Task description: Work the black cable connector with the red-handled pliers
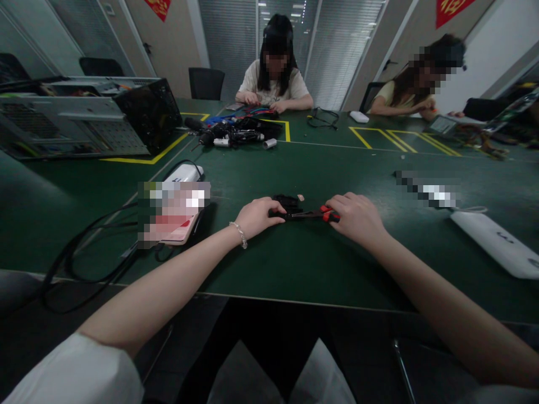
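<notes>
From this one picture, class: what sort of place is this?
Likely a meeting room used as an electronics workshop: open computer case on the table, heap of cables, red-handled tool in the right hand, a black part in the left hand.

A small black part (287, 202) lies flat on the dark green desk (295, 264), toward its front edge. Just right of it, a slim tool (327, 214) with red-and-black handles lies level, its dark metal tip meeting the part.
</notes>
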`<state>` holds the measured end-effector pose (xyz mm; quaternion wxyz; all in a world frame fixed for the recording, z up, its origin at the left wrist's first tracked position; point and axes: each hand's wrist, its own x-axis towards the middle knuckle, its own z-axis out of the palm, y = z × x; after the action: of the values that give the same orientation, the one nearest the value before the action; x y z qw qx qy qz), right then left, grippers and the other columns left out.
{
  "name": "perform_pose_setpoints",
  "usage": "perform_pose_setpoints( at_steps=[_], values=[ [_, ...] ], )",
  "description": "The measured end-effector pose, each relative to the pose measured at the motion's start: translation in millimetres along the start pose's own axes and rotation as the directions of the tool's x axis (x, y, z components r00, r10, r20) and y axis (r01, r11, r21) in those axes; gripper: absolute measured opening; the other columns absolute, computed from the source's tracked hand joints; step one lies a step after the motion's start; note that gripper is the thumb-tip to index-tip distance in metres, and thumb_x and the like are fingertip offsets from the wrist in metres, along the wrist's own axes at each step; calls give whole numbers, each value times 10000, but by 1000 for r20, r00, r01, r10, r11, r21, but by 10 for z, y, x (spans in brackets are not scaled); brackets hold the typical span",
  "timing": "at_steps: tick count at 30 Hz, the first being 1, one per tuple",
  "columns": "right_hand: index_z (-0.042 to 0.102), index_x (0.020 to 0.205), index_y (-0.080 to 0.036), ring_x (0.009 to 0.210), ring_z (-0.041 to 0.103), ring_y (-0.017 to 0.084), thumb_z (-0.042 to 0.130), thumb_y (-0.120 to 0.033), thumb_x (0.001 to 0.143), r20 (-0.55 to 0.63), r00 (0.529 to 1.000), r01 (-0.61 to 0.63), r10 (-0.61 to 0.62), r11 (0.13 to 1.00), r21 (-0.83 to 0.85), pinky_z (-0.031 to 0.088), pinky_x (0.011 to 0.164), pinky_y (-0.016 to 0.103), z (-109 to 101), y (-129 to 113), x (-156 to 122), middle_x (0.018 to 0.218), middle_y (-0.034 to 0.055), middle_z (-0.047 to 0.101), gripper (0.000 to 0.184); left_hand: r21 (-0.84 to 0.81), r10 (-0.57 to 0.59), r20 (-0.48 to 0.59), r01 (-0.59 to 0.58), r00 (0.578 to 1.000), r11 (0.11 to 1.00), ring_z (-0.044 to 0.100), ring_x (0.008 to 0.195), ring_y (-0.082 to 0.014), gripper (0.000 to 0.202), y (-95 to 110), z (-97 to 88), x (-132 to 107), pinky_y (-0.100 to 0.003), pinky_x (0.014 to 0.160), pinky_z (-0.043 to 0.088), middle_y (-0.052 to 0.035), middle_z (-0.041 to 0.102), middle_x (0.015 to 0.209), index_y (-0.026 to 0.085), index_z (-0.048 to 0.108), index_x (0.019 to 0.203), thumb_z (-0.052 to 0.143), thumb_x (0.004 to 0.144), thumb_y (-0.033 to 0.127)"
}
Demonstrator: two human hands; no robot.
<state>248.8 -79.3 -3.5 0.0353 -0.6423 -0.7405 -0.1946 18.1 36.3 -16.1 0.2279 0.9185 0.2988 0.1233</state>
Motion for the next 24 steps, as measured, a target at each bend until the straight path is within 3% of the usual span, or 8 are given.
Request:
perform_pose_setpoints(
  at_steps=[24],
  values=[
    [590,920,-161,774,497,208,538,-238,709,19,1000,-14,14,1000,-14,342,625,310,24,-9,10,892,69,619,230,5,14,-25,-14,1000,1000,539,756,-149,253,-6,19,12,-248,591,377,-12,592,908,261,635,946,581,742,401]
  ],
)
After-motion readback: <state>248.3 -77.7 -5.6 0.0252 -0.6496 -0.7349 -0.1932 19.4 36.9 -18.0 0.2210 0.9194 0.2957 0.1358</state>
